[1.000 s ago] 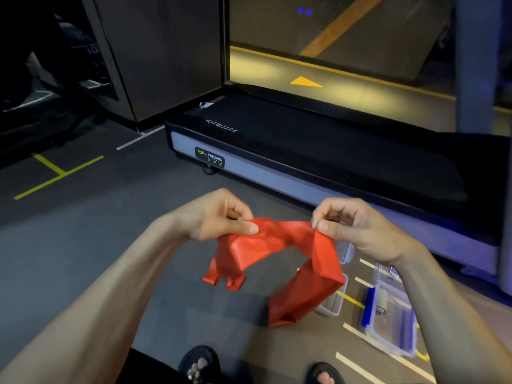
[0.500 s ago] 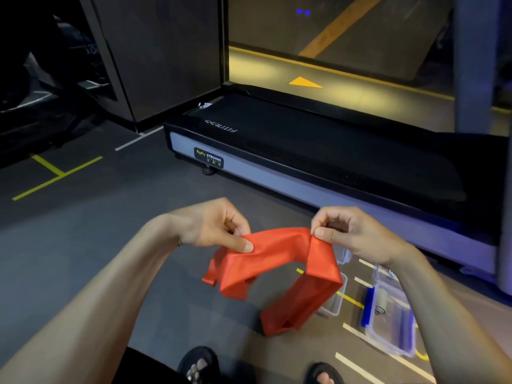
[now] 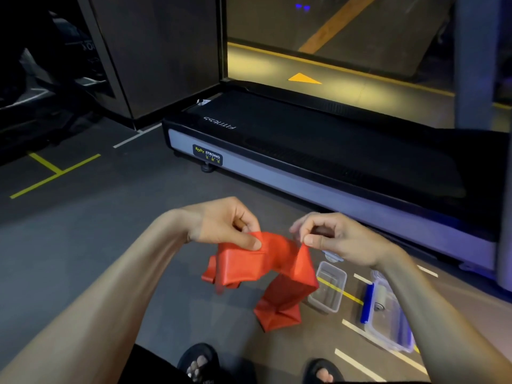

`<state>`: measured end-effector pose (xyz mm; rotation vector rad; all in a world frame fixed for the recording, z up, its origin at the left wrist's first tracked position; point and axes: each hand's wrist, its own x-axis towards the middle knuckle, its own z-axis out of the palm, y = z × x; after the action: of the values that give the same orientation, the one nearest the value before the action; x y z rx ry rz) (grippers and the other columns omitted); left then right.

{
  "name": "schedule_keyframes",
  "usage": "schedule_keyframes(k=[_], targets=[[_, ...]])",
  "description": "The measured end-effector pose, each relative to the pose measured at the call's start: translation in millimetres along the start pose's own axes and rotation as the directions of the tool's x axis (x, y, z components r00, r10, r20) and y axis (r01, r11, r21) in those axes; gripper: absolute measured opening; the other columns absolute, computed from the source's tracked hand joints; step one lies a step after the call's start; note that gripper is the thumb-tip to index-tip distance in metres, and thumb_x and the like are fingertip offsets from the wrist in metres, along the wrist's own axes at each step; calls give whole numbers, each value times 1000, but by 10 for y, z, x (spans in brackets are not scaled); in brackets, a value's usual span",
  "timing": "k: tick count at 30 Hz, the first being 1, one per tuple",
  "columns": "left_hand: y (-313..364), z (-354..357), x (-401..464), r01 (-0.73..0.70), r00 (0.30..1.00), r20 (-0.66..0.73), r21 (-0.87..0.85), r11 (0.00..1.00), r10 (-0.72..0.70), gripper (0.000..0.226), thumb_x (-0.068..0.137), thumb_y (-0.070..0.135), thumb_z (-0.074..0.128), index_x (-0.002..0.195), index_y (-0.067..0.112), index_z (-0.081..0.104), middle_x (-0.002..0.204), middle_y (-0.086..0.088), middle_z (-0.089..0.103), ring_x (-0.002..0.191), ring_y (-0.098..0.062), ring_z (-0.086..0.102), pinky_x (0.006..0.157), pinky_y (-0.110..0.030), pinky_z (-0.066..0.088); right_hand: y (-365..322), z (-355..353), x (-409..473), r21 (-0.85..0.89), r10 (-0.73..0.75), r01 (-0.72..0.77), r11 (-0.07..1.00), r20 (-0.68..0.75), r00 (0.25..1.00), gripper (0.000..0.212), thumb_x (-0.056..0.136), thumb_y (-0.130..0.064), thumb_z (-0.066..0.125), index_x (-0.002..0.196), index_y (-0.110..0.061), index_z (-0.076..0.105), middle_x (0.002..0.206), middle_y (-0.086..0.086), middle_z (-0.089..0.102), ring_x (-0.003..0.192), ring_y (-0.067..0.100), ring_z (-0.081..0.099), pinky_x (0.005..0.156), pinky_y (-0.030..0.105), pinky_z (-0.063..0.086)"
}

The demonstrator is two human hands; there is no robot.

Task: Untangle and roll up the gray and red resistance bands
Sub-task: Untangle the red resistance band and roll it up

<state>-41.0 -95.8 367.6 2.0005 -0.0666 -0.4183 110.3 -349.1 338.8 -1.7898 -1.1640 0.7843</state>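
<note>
Band [image 3: 266, 270] between hands (treadmill [image 3: 332, 151] behind)

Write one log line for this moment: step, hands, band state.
step: untangling | left hand: pinches red band | right hand: pinches its top edge | band: folded, hanging in air | gray band: not visible

A plain red resistance band [image 3: 266, 270], bright and unpatterned, stands out against a dark gray floor [image 3: 83, 239] crossed by yellow tape lines [image 3: 55, 173] and white tape lines [image 3: 357, 364]. The treadmill [image 3: 332, 151] behind has a black belt with pale lettering, a silver-gray side rail, and a black label printed in yellow and white. Two clear plastic containers [image 3: 328, 289] sit on the floor, one with blue clips [image 3: 367, 303]. An orange-yellow arrow [image 3: 304, 79] marks the lit lane beyond. Black sandals [image 3: 198, 358] show at the bottom edge.
</note>
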Motion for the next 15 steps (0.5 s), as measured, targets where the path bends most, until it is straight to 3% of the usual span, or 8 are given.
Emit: schedule_keyframes(k=[2, 4, 8, 13, 15], targets=[[2, 26, 33, 5, 1000, -3, 33, 999, -5, 7, 93, 10, 75, 87, 14, 77, 82, -7, 74, 78, -14, 64, 76, -32, 50, -64, 78, 29, 78, -38, 37, 996, 11, 999, 14, 97, -18, 66, 95, -3, 67, 131, -2, 67, 118, 39, 62, 104, 48, 47], [32, 48, 47, 0, 1000, 8, 65, 998, 0, 8, 92, 11, 75, 85, 15, 77, 80, -12, 73, 77, -15, 63, 75, -33, 50, -153, 194, 72, 138, -91, 87, 987, 23, 996, 12, 97, -19, 64, 95, -7, 67, 136, -2, 65, 124, 38, 59, 108, 49, 43], [59, 74, 55, -38, 999, 15, 135, 990, 36, 26, 86, 9, 72, 66, 23, 64, 64, 3, 52, 64, -13, 45, 63, -34, 37, -280, 515, 209, 214, -193, 185, 959, 17, 981, 6, 98, -12, 62, 94, -15, 66, 133, 12, 64, 130, 22, 59, 109, 32, 43], [72, 74, 24, -59, 997, -31, 179, 982, 65, 28, 88, 11, 71, 65, 19, 56, 62, 6, 45, 60, -8, 39, 56, -28, 32, -283, 521, 242, 126, -185, 184, 975, -7, 983, 9, 100, -14, 63, 98, -5, 65, 112, 12, 70, 105, 37, 65, 94, 37, 50], [60, 60, 21, -62, 996, -44, 232, 971, 74, 26, 89, 18, 74, 67, 19, 61, 61, 5, 53, 59, -6, 45, 57, -26, 38, -310, 464, 215, 33, -179, 178, 983, 13, 984, 10, 100, -14, 65, 96, -5, 66, 95, 9, 68, 86, 23, 63, 82, 33, 49]])
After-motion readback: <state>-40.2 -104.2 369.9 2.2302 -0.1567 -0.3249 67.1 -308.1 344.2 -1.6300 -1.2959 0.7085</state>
